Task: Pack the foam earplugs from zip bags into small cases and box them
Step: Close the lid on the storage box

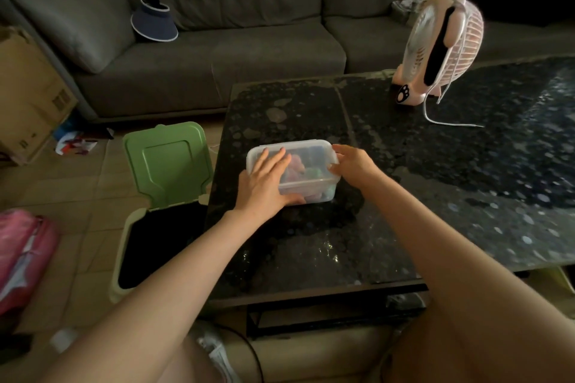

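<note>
A clear plastic box (311, 149) with its lid on stands near the left edge of the dark speckled table (404, 196). Pink, green and blue items show blurred through its walls. My left hand (264, 183) lies on the lid's left part with straight fingers, the thumb along the box's front wall. My right hand (354, 165) holds the right end of the box, its fingers curled over the lid's rim.
A pink desk fan (438, 40) with a white cord stands at the table's back. A bin with its green lid (168, 162) open sits on the floor to the left. A grey sofa (217, 56) with a navy visor (154, 20) lies behind, a cardboard box (28, 93) far left.
</note>
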Tool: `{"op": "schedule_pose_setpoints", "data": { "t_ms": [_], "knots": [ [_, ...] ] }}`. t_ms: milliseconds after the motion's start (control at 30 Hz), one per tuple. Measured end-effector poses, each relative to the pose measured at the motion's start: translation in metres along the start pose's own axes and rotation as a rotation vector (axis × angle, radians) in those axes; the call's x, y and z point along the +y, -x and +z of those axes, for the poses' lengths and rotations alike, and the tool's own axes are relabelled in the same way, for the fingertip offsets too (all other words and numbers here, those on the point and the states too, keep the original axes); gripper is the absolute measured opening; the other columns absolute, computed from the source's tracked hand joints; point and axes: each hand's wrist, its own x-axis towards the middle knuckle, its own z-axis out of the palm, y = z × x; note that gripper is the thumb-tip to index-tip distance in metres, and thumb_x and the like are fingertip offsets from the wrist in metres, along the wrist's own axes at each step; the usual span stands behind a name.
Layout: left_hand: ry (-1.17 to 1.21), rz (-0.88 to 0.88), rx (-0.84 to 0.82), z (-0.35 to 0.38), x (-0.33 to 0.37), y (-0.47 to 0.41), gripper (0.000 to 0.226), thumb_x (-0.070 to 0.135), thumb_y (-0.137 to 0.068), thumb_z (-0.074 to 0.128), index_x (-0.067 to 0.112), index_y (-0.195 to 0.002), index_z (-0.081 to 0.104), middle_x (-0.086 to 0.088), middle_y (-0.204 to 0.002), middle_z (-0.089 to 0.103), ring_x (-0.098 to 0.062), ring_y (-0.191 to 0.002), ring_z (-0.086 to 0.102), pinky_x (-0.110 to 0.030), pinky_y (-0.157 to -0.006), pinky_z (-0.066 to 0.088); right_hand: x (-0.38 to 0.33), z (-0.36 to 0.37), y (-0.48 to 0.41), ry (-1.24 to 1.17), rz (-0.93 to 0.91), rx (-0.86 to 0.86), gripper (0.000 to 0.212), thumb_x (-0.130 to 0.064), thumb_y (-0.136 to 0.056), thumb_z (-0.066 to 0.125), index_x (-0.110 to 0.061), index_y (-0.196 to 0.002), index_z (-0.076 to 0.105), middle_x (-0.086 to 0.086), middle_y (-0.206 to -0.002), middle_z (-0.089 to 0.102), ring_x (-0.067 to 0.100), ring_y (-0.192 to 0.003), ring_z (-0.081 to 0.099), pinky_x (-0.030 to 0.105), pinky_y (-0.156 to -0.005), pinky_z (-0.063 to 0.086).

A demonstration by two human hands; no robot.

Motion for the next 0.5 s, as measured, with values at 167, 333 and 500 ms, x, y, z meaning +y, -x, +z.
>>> {"op": "schedule_pose_setpoints", "data": {
  "t_ms": [167,333,500],
  "knots": [
    [0.008,-0.001,-0.009,-0.002,0.002,0.0,0.091,0.059,-0.078,0.061,0.027,-0.149,0.015,0.01,-0.158,0.006,-0.015,-0.146,-0.003,-0.048,-0.114,0.022,-0.025,-0.006,-0.02,0.139,-0.126,-0.045,0.05,-0.02,-0.093,0.057,-0.015,-0.141,0.043,0.008,-0.141,0.048,0.022,-0.127,0.048,0.025,-0.096,0.038],
    [-0.002,0.004,0.064,0.005,0.001,0.0,0.084,0.054,-0.081,0.062,0.026,-0.149,0.02,0.009,-0.158,0.011,-0.016,-0.146,0.001,-0.047,-0.113,0.025,-0.032,0.009,-0.031,0.333,-0.171,-0.139,0.048,-0.026,-0.097,0.049,-0.025,-0.143,0.039,0.007,-0.144,0.044,0.027,-0.13,0.043,0.032,-0.104,0.034],
    [0.029,0.013,0.068,0.008,-0.002,-0.001,0.085,0.054,-0.081,0.062,0.025,-0.149,0.019,0.009,-0.158,0.011,-0.015,-0.146,0.0,-0.048,-0.113,0.023,-0.031,0.022,-0.037,0.496,-0.251,-0.168,0.048,-0.026,-0.098,0.044,-0.022,-0.145,0.037,0.005,-0.151,0.034,0.03,-0.138,0.026,0.041,-0.113,0.023]
  ]
}}
